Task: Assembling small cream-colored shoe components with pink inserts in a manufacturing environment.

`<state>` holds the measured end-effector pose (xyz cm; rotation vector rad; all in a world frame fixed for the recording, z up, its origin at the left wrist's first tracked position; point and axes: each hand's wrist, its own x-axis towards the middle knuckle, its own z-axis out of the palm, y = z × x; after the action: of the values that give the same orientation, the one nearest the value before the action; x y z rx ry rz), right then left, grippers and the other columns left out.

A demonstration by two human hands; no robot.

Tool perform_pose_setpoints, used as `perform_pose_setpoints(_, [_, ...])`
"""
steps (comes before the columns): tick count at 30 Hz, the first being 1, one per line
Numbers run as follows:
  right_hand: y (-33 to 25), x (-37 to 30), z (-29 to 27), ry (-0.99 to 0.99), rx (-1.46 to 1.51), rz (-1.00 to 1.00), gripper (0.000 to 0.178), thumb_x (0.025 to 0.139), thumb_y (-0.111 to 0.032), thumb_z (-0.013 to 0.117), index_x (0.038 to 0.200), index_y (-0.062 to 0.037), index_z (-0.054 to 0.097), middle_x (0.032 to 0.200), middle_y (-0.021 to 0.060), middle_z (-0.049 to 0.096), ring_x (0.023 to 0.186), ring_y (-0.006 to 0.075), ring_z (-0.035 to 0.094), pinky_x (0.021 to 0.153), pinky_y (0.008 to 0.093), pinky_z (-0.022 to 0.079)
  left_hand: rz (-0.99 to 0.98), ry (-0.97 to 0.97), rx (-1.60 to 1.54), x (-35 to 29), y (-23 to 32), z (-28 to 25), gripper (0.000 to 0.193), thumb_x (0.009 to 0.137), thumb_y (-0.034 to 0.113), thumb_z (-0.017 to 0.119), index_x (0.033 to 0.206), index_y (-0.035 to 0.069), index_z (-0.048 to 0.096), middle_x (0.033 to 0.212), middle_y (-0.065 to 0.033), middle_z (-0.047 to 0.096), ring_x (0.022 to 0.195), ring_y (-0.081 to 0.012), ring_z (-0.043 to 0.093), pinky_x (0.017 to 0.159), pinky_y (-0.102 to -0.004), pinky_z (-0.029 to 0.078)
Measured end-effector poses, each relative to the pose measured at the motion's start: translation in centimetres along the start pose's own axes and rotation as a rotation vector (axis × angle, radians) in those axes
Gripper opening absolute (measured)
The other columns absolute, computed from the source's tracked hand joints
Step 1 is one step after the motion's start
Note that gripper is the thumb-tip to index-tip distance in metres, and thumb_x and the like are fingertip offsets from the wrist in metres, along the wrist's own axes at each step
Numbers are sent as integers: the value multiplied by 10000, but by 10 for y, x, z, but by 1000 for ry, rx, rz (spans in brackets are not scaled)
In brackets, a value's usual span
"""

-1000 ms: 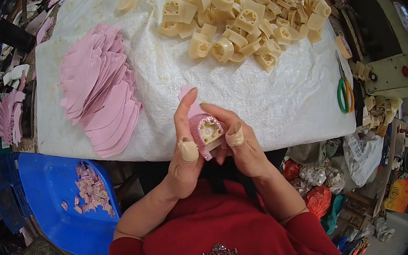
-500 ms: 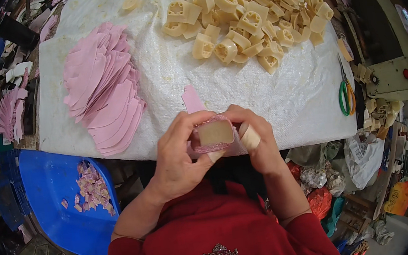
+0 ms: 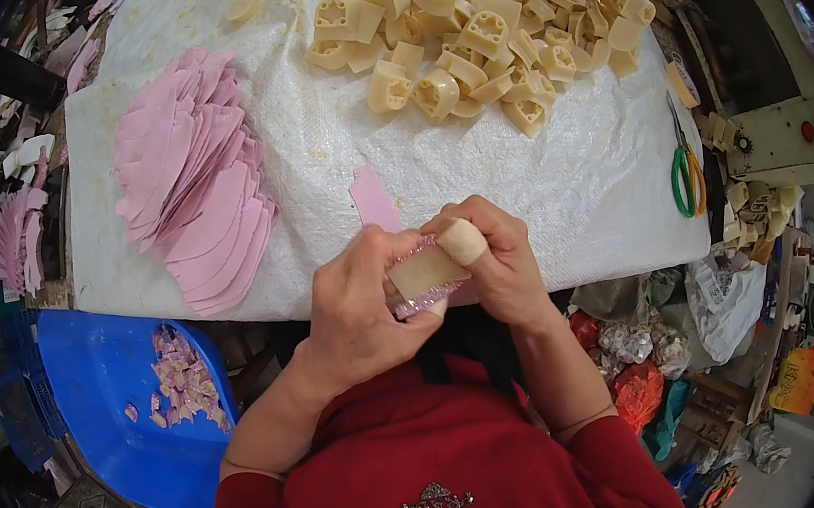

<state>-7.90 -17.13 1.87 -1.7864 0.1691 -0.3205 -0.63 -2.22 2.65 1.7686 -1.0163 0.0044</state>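
Between my hands, over the table's near edge, is a cream block shoe heel with glittery pink covering along its sides. My left hand grips it from the left, fingers behind and thumb at the near side. My right hand closes on its right end, with a cream wrap on the thumb pressing near the upper right corner. My fingers hide part of the covering. Just beyond my left fingertips, a single pink cut piece lies on the white sheet.
A fanned stack of pink cut pieces lies at left. Bare cream heels are heaped at the far right. Green-and-orange-handled scissors lie by the right edge. Below left, a blue tub holds several glittery pink heels.
My right hand has turned, bringing its wrapped thumb over the heel's upper right corner. The heel has tilted in my fingers. The whole view has shifted slightly.
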Motion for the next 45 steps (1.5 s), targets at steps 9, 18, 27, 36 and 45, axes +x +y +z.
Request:
perform_pose_setpoints(9, [-2, -9, 12, -27, 241, 121, 226, 952, -176, 496, 1014, 14, 601, 933, 93, 632, 849, 154, 598, 752, 279, 470, 19, 190, 278, -8, 12, 21, 452, 597, 110, 792, 913, 1, 488, 713, -121, 563, 562, -288, 609, 515, -342, 500])
perform_pose_setpoints(18, [22, -12, 17, -75, 771, 204, 304, 961, -276, 501, 1113, -26, 582, 987, 60, 587, 896, 147, 559, 775, 287, 455, 59, 193, 300, -10, 6, 19, 467, 594, 117, 799, 924, -8, 492, 727, -116, 570, 566, -281, 615, 502, -336, 495])
perform_pose_setpoints(27, [0, 8, 20, -44, 4, -135, 224, 876, -147, 596, 1070, -37, 594, 872, 94, 564, 814, 233, 536, 713, 331, 446, -58, 251, 257, -39, -11, -23, 440, 655, 106, 778, 995, -5, 522, 788, -104, 571, 653, -249, 616, 594, -330, 509])
perform_pose_setpoints(36, [7, 31, 15, -92, -623, -323, 320, 716, -21, 695, 1017, -124, 660, 1055, 63, 549, 960, 266, 474, 837, 364, 406, -817, 805, 666, -220, -110, -145, 450, 858, 117, 624, 1246, -33, 452, 1200, -146, 448, 1084, -215, 473, 943, -327, 391])
perform_pose_setpoints(45, [6, 37, 13, -272, -748, -307, 195, 724, -88, 672, 909, -152, 665, 1090, 70, 508, 1044, 283, 440, 937, 438, 280, -607, 705, 982, -155, -76, -124, 400, 857, 131, 585, 1219, -29, 524, 1225, -201, 451, 1077, -299, 478, 926, -390, 389])
